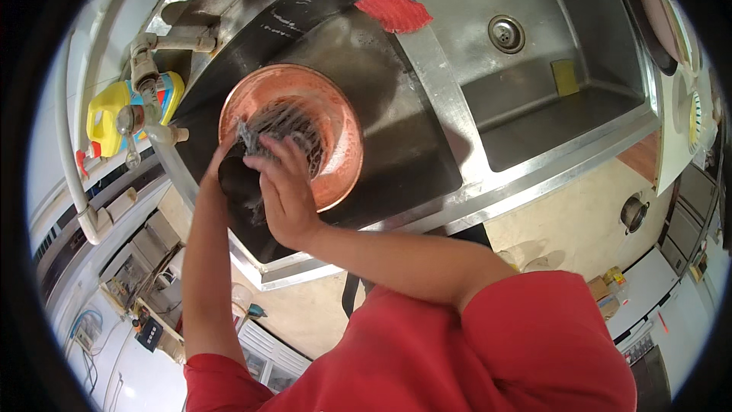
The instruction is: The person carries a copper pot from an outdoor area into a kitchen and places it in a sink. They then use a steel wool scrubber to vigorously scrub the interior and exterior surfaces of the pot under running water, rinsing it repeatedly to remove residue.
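A copper-orange basin [343, 143] stands in the left bowl of a steel double sink [394, 143]. A grey, net-like mass [297, 120], blurred by motion, shows inside it. At the basin's near left is a dark, round-edged vessel [237, 180], its exact kind unclear. My left hand [227, 144] is at that vessel's far left edge, its fingers mostly hidden. My right hand [289, 197] reaches across from the right, fingers stretched over the vessel's edge and the grey mass. Whether the right hand grips anything is hidden beneath the fingers.
A tap [146, 68] and a yellow bottle [108, 111] stand at the left. Red cloth [394, 8] lies over the sink divider [443, 80]. The right bowl holds a yellow sponge [565, 77] and a drain [506, 34]. A small metal pot [634, 213] sits beyond the sink at right.
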Available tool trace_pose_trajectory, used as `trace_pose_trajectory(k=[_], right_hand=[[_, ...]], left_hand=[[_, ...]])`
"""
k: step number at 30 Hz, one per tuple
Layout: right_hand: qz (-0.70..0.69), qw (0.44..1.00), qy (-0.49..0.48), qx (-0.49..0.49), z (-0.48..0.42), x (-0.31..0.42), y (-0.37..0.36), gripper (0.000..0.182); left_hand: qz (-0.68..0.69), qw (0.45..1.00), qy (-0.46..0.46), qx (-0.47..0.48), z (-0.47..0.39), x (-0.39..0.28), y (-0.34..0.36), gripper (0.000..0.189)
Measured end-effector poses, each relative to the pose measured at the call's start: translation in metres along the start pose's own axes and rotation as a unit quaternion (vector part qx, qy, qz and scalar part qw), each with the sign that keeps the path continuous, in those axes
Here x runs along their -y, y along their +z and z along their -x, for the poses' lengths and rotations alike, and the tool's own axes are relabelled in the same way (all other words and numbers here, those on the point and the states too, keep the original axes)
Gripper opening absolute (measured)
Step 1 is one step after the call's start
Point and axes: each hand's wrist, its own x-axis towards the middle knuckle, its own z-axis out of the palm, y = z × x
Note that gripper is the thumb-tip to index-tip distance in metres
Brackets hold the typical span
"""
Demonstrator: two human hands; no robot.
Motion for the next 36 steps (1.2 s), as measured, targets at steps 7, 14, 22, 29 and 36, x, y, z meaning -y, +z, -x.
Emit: trace_pose_trajectory(k=[7,14,22,29,36], right_hand=[[-0.032,0.958,0.284,0.018,-0.06,-0.143,-0.014,0.031],[0.04,0.995,0.096,0.008,-0.001,-0.045,-0.008,0.033],[0.127,0.99,0.061,0.023,-0.013,-0.023,0.001,0.04],[-0.006,0.975,0.223,0.02,-0.044,-0.099,-0.031,0.04],[0.052,0.994,0.092,0.03,-0.001,0.0,-0.01,0.038]], left_hand=[[-0.006,0.999,0.052,-0.001,-0.039,0.005,-0.005,0.058],[0.194,0.97,0.136,-0.045,0.007,0.108,0.002,0.064],[0.017,1.0,-0.006,0.017,0.021,0.032,-0.015,0.063],[-0.043,0.998,0.035,0.013,-0.03,-0.002,0.0,0.069],[0.193,0.969,0.15,-0.016,0.013,0.11,0.005,0.078]])
